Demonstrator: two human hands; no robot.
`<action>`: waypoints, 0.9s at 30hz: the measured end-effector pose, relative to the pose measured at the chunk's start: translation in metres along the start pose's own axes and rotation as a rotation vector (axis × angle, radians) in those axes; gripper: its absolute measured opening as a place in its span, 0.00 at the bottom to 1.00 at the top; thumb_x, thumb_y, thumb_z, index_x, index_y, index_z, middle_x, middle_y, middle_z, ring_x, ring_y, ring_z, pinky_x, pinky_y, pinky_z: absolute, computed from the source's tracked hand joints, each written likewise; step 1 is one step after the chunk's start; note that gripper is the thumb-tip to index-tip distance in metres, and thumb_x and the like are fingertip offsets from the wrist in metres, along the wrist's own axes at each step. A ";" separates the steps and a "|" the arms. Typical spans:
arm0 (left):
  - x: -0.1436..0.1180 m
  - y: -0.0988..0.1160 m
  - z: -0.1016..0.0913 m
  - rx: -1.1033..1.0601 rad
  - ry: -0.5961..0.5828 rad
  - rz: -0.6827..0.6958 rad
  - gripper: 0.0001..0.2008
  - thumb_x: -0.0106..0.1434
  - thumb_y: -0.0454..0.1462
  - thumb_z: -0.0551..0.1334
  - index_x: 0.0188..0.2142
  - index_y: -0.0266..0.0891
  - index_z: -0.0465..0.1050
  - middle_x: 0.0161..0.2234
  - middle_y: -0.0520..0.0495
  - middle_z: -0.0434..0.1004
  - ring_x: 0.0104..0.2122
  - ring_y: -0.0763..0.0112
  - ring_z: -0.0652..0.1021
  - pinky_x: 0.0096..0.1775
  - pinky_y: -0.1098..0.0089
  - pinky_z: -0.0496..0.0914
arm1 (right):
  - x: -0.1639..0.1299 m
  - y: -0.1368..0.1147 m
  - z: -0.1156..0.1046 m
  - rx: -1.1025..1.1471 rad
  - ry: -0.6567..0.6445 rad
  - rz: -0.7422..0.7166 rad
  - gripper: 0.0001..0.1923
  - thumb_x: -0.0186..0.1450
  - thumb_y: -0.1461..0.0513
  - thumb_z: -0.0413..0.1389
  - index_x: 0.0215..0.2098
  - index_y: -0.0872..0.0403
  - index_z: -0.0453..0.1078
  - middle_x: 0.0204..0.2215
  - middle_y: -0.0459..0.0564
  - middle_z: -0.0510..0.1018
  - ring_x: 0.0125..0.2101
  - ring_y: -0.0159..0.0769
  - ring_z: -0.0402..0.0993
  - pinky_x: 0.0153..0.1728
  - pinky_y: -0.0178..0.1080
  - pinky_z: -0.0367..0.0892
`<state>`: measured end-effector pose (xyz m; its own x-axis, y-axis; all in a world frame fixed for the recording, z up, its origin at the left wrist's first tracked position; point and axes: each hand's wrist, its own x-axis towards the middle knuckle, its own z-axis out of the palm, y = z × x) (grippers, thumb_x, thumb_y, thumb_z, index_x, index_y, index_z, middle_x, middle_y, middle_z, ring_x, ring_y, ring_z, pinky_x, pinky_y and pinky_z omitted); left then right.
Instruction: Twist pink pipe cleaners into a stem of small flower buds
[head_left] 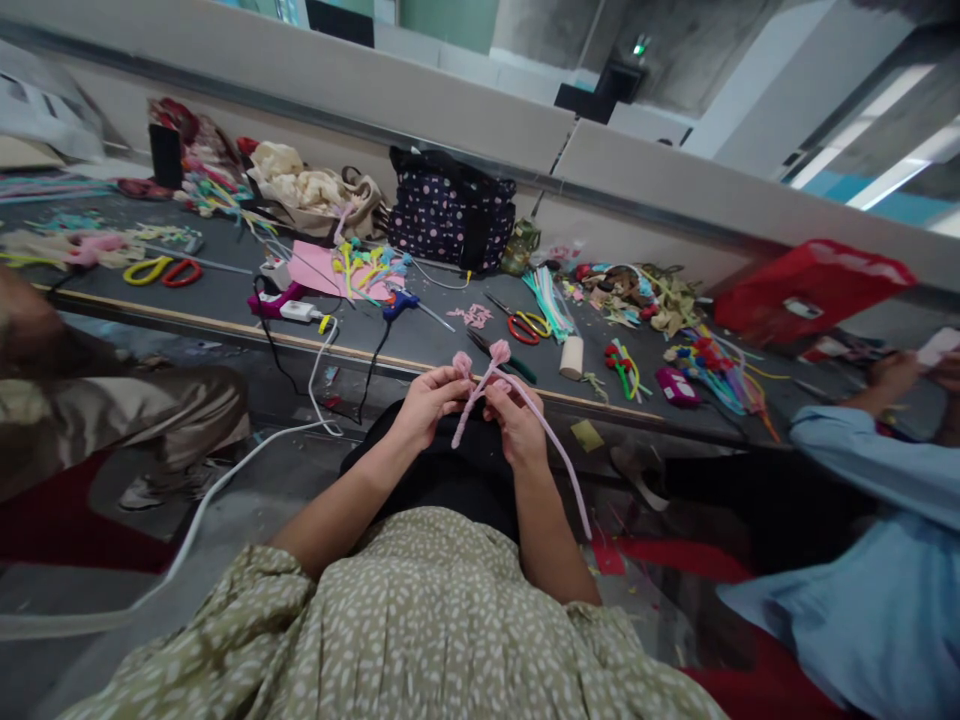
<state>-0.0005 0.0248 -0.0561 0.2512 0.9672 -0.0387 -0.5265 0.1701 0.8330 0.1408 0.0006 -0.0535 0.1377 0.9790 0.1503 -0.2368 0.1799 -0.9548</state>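
Observation:
Between my hands, above my lap at the table's front edge, is a pink pipe-cleaner flower stem (469, 412) with small pink fuzzy buds (500, 351) at its top. My left hand (431, 402) pinches it near the left bud. The fingers of my right hand (517, 418) are closed around its right side, by another bud. One long loose pink pipe cleaner (559, 450) curves down past my right wrist. Just beyond my hands, dark-handled pliers (517, 366) lie on the table, partly hidden by the buds.
On the dark table (442, 345) lie yellow-and-red scissors (529, 327), a blue glue gun (403, 303), pink paper (311, 268) and bundled pipe cleaners (549, 303). A polka-dot bag (450, 210) stands behind. A white cable (225, 480) hangs at left. People sit on both sides.

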 end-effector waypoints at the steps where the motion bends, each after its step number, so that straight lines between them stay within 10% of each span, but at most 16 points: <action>1: 0.000 0.000 0.000 -0.006 -0.003 -0.006 0.13 0.47 0.38 0.72 0.29 0.34 0.73 0.29 0.49 0.78 0.27 0.75 0.76 0.32 0.74 0.72 | 0.000 0.000 -0.001 -0.003 0.002 0.004 0.14 0.53 0.55 0.65 0.36 0.53 0.74 0.24 0.41 0.72 0.21 0.25 0.64 0.20 0.30 0.63; 27: 0.000 -0.003 -0.003 0.144 -0.166 -0.091 0.18 0.47 0.40 0.73 0.36 0.35 0.76 0.30 0.46 0.79 0.29 0.72 0.78 0.33 0.73 0.71 | 0.007 0.007 -0.001 0.050 0.056 0.018 0.12 0.52 0.56 0.65 0.28 0.54 0.70 0.22 0.40 0.73 0.20 0.24 0.64 0.21 0.30 0.62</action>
<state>-0.0014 0.0246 -0.0601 0.4289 0.9026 -0.0355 -0.3774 0.2147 0.9008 0.1413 0.0084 -0.0590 0.1860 0.9755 0.1176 -0.2876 0.1685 -0.9428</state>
